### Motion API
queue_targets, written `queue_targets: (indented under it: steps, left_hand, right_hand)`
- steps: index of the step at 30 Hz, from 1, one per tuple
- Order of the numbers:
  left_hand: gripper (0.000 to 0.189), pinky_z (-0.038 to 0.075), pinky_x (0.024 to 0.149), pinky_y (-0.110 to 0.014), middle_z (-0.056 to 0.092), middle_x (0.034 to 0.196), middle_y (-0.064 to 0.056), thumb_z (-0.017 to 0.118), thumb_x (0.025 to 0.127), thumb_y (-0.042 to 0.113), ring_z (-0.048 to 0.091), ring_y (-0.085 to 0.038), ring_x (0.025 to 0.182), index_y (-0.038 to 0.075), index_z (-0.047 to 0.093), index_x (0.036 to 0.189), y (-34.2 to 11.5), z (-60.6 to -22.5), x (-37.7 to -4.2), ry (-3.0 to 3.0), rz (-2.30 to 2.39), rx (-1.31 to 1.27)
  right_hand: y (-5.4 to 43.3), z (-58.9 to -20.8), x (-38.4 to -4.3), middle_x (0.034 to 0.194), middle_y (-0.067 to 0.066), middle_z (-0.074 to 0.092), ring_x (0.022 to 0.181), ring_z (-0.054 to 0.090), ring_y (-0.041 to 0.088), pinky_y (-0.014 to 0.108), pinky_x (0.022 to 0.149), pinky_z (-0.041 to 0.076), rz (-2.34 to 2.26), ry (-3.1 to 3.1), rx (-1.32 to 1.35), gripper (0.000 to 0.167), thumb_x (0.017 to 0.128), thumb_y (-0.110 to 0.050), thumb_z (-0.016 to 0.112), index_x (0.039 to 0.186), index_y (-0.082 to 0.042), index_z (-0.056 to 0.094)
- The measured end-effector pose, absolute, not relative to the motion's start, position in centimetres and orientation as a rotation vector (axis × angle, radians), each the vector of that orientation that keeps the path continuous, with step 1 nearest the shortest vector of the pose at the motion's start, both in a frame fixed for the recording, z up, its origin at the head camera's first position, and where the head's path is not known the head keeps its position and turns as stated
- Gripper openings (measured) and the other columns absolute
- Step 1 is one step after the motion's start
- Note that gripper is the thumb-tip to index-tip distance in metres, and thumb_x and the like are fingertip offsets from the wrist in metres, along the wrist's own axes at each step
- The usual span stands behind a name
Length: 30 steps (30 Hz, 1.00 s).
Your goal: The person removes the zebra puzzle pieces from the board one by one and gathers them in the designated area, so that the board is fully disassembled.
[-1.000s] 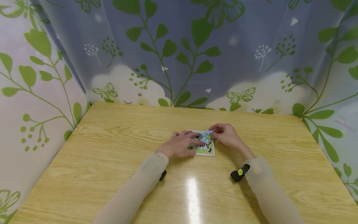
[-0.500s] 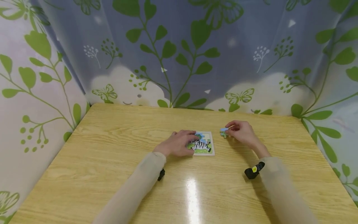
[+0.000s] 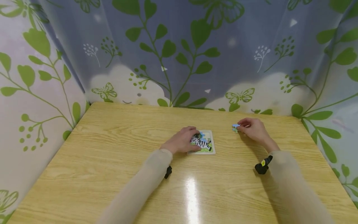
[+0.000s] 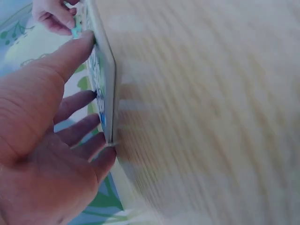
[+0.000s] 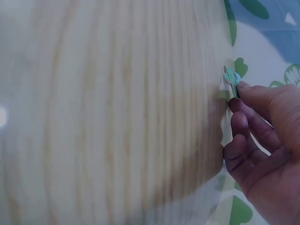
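A small square zebra jigsaw puzzle point(image 3: 213, 148) lies on the table in the head view, a pale gap showing in its upper right part. My left hand point(image 3: 181, 140) rests on its left side and hides that part. In the left wrist view, thumb and fingertips of the left hand point(image 4: 56, 183) touch the puzzle's face point(image 4: 99, 70) and edge, spread and only slightly bent. To the right of the puzzle, my right hand point(image 3: 254, 130) pinches a blue-and-green puzzle piece point(image 3: 235, 127) between thumb and fingers. In the right wrist view, the piece point(image 5: 230, 76) sticks out beyond the thumb tip.
The wooden table point(image 3: 134, 130) runs back to a patterned curtain point(image 3: 181, 62) with leaves and butterflies. Similar cloth point(image 3: 36, 93) hangs at both sides. A black wrist strap point(image 3: 263, 166) sits on the right wrist.
My right hand has lifted the connected piece out of the puzzle's upper right and carried it to the right. The left hand has stayed on the puzzle, its fingers drawing back a little.
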<state>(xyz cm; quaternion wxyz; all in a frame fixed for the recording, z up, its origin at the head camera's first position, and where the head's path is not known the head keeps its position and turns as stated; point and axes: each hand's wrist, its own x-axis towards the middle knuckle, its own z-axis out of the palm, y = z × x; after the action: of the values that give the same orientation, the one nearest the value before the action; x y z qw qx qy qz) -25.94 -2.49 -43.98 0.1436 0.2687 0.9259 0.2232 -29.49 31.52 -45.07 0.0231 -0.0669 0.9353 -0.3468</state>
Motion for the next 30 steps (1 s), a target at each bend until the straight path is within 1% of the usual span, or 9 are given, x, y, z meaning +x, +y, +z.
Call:
queue_targets:
  steps: [3, 8, 16, 22, 25, 30]
  left_hand:
    - [0.070, 0.028, 0.125, -0.047, 0.031, 0.167, -0.011, 0.075, 0.094, 0.037, 0.030, -0.032, 0.154, 0.014, 0.047, 0.153, -2.6, -43.9, -26.2, 2.611, 0.713, 0.770]
    - [0.069, 0.028, 0.126, -0.047, 0.031, 0.167, -0.010, 0.076, 0.093, 0.036, 0.028, -0.032, 0.155, 0.016, 0.048, 0.153, -2.9, -43.9, -26.5, 2.580, 0.732, 0.768]
    - [0.068, 0.028, 0.126, -0.047, 0.032, 0.166, -0.011, 0.075, 0.093, 0.037, 0.030, -0.033, 0.154, 0.015, 0.049, 0.152, -2.9, -44.3, -26.6, 2.589, 0.725, 0.816]
    - [0.066, 0.029, 0.125, -0.048, 0.032, 0.166, -0.011, 0.074, 0.093, 0.038, 0.032, -0.033, 0.153, 0.017, 0.050, 0.151, -2.8, -44.7, -26.5, 2.604, 0.748, 0.813]
    - [0.065, 0.030, 0.124, -0.047, 0.033, 0.166, -0.011, 0.072, 0.094, 0.040, 0.033, -0.032, 0.153, 0.017, 0.051, 0.150, -2.8, -44.6, -26.3, 2.614, 0.750, 0.797]
    - [0.067, 0.032, 0.123, -0.048, 0.036, 0.163, -0.009, 0.072, 0.092, 0.048, 0.037, -0.031, 0.149, 0.018, 0.051, 0.148, -2.4, -44.1, -25.9, 2.660, 0.702, 0.760]
  right_hand:
    - [31.7, -45.1, -29.7, 0.109, 0.023, 0.071, 0.083, 0.068, 0.019, 0.025, 0.063, 0.053, -1.060, 2.901, -0.211, 0.029, 0.100, -0.020, 0.067, 0.119, 0.002, 0.068]
    - [31.6, -45.0, -29.8, 0.106, 0.021, 0.071, 0.082, 0.066, 0.019, 0.027, 0.062, 0.052, -1.027, 2.899, -0.221, 0.029, 0.100, -0.021, 0.066, 0.120, 0.001, 0.069]
    - [31.5, -45.0, -29.8, 0.106, 0.019, 0.071, 0.092, 0.066, 0.027, 0.028, 0.070, 0.052, -0.964, 2.911, -0.220, 0.026, 0.101, -0.021, 0.065, 0.115, -0.001, 0.072]
    - [31.4, -44.9, -29.3, 0.108, 0.021, 0.070, 0.095, 0.068, 0.032, 0.029, 0.070, 0.052, -0.997, 2.948, -0.240, 0.030, 0.101, -0.026, 0.064, 0.118, -0.001, 0.070]
    - [30.6, -44.5, -28.7, 0.107, 0.021, 0.071, 0.095, 0.068, 0.032, 0.028, 0.071, 0.052, -1.023, 2.976, -0.269, 0.029, 0.101, -0.026, 0.065, 0.117, -0.002, 0.071]
    - [28.4, -44.1, -27.8, 0.103, 0.017, 0.073, 0.088, 0.068, 0.026, 0.028, 0.070, 0.052, -1.038, 2.955, -0.381, 0.025, 0.099, -0.024, 0.068, 0.112, -0.003, 0.073]
